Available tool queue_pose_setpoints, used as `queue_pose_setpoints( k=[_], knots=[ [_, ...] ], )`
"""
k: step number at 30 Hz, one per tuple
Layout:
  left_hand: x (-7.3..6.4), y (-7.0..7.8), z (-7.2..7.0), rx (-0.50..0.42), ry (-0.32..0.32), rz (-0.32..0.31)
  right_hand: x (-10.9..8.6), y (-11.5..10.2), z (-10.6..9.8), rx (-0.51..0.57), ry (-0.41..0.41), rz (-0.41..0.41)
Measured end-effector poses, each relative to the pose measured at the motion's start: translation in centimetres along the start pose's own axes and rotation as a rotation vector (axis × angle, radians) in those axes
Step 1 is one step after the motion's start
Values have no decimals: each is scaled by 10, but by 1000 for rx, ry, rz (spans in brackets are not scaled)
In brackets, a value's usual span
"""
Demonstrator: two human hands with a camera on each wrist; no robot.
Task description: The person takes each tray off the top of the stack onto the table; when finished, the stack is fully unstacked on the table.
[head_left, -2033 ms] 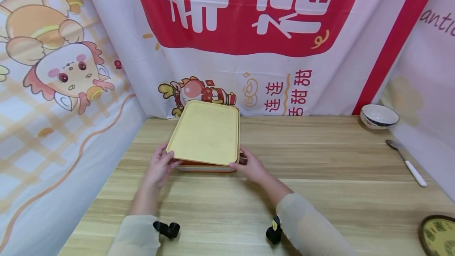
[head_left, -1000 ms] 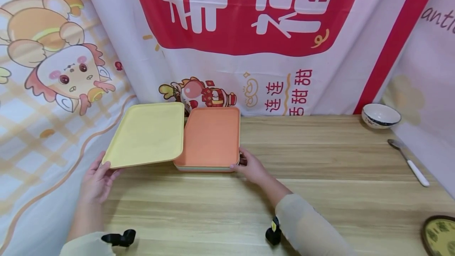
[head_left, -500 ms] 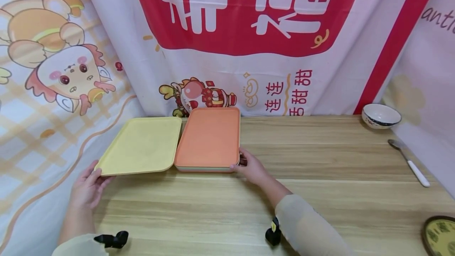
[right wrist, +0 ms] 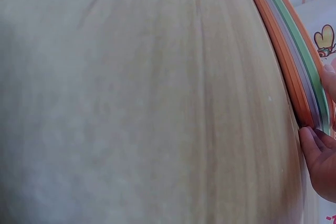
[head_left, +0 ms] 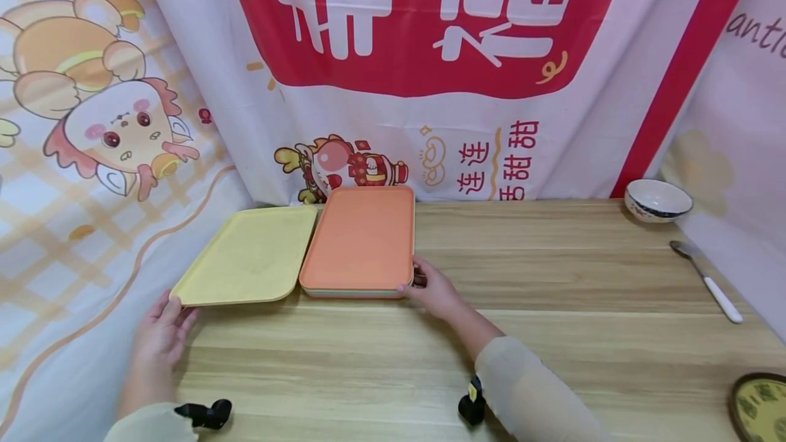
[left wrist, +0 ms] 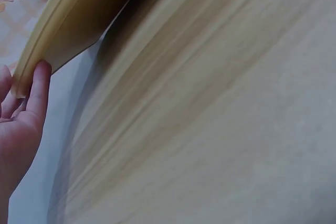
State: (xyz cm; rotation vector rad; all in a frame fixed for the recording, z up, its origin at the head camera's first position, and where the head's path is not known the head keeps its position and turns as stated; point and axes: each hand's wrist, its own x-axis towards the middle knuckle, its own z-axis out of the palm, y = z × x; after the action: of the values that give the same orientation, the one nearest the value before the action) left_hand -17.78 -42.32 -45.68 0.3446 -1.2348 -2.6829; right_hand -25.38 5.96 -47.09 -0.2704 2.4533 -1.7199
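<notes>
My left hand (head_left: pixel 158 340) pinches the near left corner of a yellow rectangular tray (head_left: pixel 248 258), thumb on top and fingers beneath. Seen from the left wrist, the tray's underside (left wrist: pixel 73 30) slopes, its held corner raised over the table's left side. Right beside it lies a stack of trays with an orange tray (head_left: pixel 365 237) on top. My right hand (head_left: pixel 434 290) holds the near right corner of that stack. Orange, green and greyish tray edges (right wrist: pixel 294 56) show in the right wrist view, with the thumb and fingers at their corner.
On the wooden table (head_left: pixel 522 360), a patterned white bowl (head_left: pixel 658 200) stands at the back right. A spoon (head_left: pixel 706 282) with a white handle lies in front of it. A round green-patterned item (head_left: pixel 761 406) is cut off at the right edge. Printed cloths (head_left: pixel 442 149) hang behind and at both sides.
The yellow tray has come off the top of the stack, moved left and lowered in my left hand, uncovering the orange tray. My right hand has stayed at the stack's corner.
</notes>
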Motion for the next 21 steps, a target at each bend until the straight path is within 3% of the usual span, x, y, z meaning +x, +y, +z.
queue_pose_setpoints(
  k=[7, 11, 15, 21],
  knots=[
    [7, -4, 4, 160, 220, -62, 0, 2, 1, -9, -5, 1],
    [11, -5, 5, 239, 288, -64, 1, 3, 2, -12, -3, 1],
    [15, -7, 2, 374, 361, -69, 1, 3, 2, -24, -7, -5],
    [21, -12, -4, 591, 410, -68, 0, 3, 1, -22, -6, 11]
  ],
)
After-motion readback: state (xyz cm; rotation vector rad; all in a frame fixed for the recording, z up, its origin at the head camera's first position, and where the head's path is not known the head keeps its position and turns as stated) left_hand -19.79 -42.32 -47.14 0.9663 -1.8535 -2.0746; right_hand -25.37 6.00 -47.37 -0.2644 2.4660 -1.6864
